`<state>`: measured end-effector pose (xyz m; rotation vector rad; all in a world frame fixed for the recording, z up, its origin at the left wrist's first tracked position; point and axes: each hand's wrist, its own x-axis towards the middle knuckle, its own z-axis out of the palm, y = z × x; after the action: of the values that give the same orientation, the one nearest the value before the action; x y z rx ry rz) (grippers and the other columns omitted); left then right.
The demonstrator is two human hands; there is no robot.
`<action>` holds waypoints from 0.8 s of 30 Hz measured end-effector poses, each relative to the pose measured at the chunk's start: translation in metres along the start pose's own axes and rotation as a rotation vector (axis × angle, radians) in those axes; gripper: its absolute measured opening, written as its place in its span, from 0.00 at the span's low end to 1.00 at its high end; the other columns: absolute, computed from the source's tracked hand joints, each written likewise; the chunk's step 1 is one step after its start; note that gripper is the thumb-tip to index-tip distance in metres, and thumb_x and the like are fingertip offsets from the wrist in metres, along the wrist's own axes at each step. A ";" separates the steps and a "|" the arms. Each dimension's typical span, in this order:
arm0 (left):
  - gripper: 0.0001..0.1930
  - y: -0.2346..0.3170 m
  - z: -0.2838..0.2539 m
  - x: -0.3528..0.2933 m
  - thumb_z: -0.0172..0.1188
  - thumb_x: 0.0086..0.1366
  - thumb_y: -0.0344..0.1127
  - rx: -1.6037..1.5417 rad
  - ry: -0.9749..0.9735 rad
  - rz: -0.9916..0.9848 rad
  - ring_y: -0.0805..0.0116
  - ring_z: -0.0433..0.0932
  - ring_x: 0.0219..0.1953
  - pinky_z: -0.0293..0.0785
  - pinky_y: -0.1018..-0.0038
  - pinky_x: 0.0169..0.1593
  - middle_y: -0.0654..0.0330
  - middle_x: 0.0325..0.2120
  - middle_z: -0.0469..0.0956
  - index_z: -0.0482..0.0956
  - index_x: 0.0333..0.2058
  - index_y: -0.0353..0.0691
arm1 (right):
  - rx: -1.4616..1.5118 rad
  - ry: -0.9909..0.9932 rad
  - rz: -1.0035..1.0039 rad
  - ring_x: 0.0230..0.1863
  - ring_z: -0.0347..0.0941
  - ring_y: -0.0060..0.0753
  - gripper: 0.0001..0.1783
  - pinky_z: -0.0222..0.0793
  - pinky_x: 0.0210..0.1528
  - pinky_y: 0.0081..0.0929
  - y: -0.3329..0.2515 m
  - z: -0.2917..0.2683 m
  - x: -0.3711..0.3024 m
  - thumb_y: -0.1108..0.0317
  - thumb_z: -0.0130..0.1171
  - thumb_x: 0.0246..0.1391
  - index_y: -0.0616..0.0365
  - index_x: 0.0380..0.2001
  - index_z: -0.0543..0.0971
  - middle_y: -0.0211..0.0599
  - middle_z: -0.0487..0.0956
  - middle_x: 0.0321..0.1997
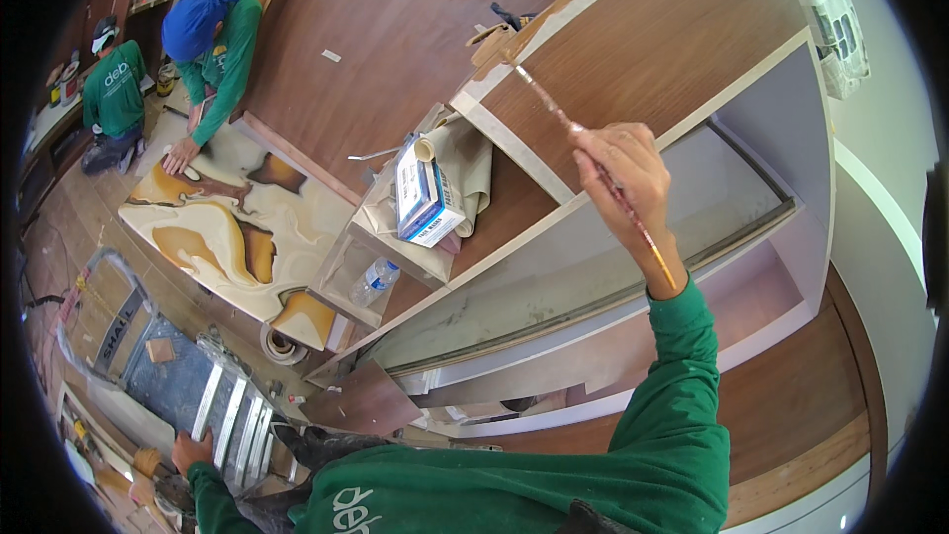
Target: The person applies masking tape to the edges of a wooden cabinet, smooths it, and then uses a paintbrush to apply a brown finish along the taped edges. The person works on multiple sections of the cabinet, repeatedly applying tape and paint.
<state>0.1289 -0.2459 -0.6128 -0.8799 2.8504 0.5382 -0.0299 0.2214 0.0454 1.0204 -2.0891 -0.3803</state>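
Note:
My right hand [625, 173] is raised and closed around the handle of a slim, paint-stained paintbrush [554, 109]. The brush tip meets the pale edge strip [539, 40] of a brown wood-grain panel [682, 40], next to a small notch with dark and tan bits in it. Low on the left, my left hand [192, 451] is closed on the side of a stepladder [213, 405] with metal treads and a blue top. Its fingertips are partly hidden.
A blue-and-white box [425, 203] and a plastic bottle [376, 280] sit in the cabinet frame ahead. A person with a blue head cloth [213, 40] leans over a marbled panel [217, 218]; another person [117, 89] kneels farther back. A tape roll [282, 344] lies beside the stepladder.

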 end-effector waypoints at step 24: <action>0.31 -0.003 0.003 0.002 0.72 0.51 0.60 0.034 0.014 0.003 0.36 0.83 0.37 0.79 0.47 0.44 0.39 0.30 0.83 0.82 0.31 0.32 | 0.047 -0.063 -0.067 0.39 0.79 0.35 0.21 0.70 0.43 0.31 -0.023 0.026 -0.014 0.83 0.72 0.39 0.58 0.41 0.85 0.32 0.85 0.37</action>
<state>0.1293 -0.2482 -0.6168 -0.8777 2.8642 0.4841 -0.0314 0.2161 0.0082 1.1213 -2.1325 -0.4028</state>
